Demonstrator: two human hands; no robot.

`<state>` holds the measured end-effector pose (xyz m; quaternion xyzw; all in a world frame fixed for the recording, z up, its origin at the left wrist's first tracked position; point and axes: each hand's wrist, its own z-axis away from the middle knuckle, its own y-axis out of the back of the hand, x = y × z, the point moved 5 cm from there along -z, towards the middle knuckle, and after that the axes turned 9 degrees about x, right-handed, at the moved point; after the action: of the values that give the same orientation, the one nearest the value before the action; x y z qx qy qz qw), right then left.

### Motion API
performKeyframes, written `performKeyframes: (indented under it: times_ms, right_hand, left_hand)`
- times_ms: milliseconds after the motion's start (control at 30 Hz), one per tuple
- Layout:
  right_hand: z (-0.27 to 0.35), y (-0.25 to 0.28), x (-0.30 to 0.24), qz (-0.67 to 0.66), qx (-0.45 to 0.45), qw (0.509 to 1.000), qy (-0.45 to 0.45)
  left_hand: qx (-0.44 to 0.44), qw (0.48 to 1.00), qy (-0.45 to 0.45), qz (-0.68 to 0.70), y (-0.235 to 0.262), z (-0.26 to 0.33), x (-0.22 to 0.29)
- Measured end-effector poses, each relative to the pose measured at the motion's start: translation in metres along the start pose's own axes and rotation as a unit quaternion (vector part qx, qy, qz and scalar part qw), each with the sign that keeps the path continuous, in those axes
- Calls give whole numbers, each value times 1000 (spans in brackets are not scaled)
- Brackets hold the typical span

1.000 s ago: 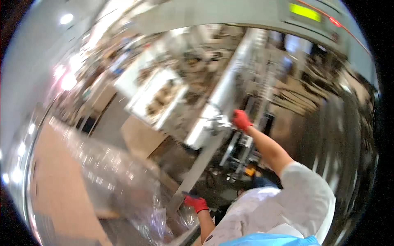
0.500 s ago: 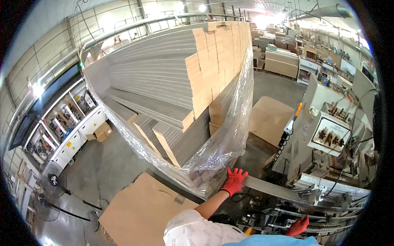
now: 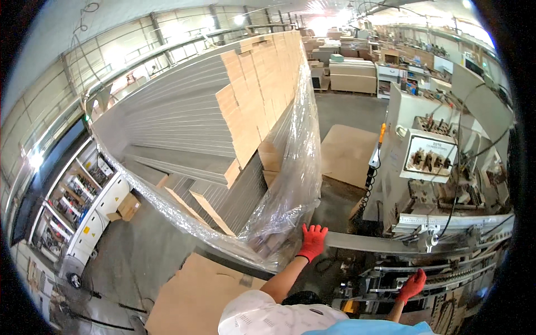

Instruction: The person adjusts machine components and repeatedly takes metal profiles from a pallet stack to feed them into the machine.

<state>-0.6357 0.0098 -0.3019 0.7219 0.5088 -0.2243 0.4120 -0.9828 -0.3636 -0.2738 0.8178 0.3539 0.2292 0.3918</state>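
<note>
My left hand (image 3: 312, 242), in a red glove, is at the end of a long grey metal rail (image 3: 365, 242), fingers a little apart and nothing in them. Just left of it hangs clear plastic wrap (image 3: 285, 215), loose around the lower part of a tall stack of grey panels (image 3: 178, 106) with light wooden edges. I cannot tell whether the glove touches the rail or the wrap. Over the metal rails and chain of a machine (image 3: 446, 273) is my right hand (image 3: 412, 285), also red-gloved, fingers loosely extended, with nothing visible in it.
A cardboard sheet (image 3: 204, 290) lies on the floor at lower left, another brown sheet (image 3: 349, 153) beyond the rail. The machine's control box (image 3: 429, 157) and a coiled cable (image 3: 362, 204) stand at right. At left are a white machine (image 3: 84, 234), a small carton (image 3: 127, 207) and a fan (image 3: 75, 280).
The view has turned to the right, so the panel stack sits farther left. My right hand has come up into fuller view over the machine rails. My left hand stays by the rail end.
</note>
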Motion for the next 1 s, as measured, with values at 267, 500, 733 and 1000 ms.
performKeyframes:
  times_ms: [267, 500, 733, 1000]
  right_hand:
    - [0, 4, -11, 36, 31, 997, 68]
    - [9, 19, -9, -254, 22, 935, -249]
    - [103, 52, -45, -329, 25, 880, -341]
    - [147, 72, -78, -343, -23, 864, -368]
  left_hand:
    - [-51, 998, -23, 5, 14, -4, 4]
    - [-17, 998, -57, 33, 20, -7, 5]
    - [-187, 979, -83, 15, -10, -17, 9]
    - [-198, 959, -157, 129, -20, -28, 34]
